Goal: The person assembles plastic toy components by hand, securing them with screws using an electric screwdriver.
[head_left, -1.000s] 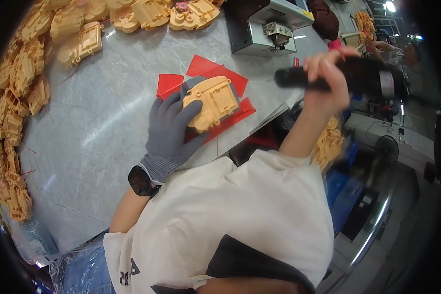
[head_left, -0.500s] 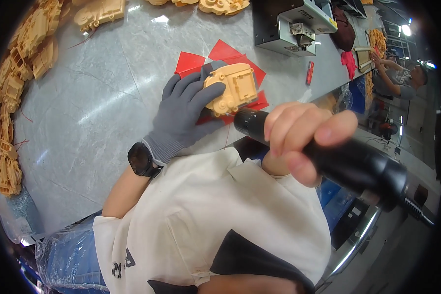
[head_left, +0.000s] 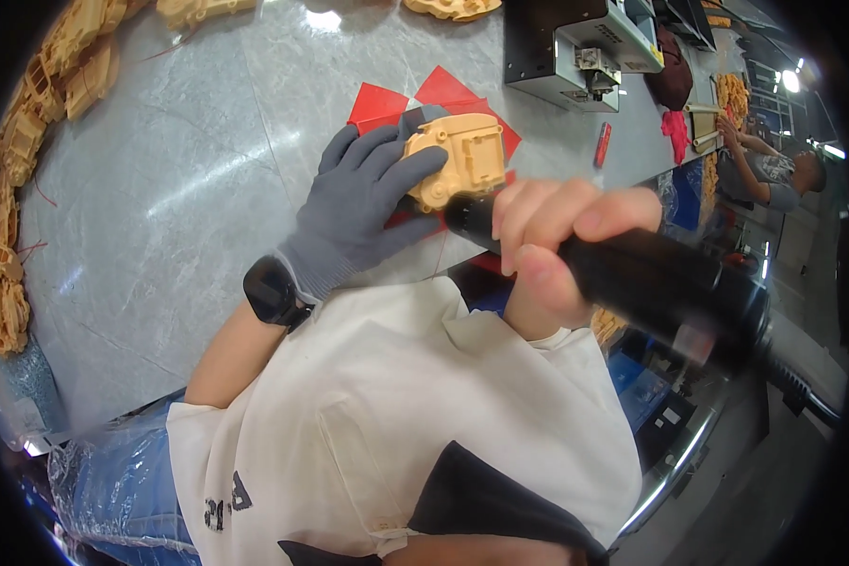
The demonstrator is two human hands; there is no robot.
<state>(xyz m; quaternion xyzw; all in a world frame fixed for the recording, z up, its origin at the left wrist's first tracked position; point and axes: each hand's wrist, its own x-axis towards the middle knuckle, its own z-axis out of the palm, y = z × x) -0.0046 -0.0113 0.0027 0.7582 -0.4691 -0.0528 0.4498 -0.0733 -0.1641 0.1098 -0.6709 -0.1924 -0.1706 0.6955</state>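
Note:
My left hand, in a grey glove, is closed on a yellow-orange plastic housing with raised bosses and a rectangular recess. Its thumb or a finger lies over the housing's left side. A dark grey block shows behind the housing, and red sheets lie around it on the table. Bare fingers of my right hand wrap round a black corded electric screwdriver. The screwdriver's front end meets the housing's lower edge in the picture; its bit is hidden, so contact cannot be told.
Heaps of similar yellow-orange housings line the left side of the grey table. A black-and-grey machine stands at the far right, with a small red tube-like object near it. Another person works farther right.
My right hand has brought the screwdriver left and slightly up, closer to the housing. My left hand keeps its hold; the whole view has shifted a little.

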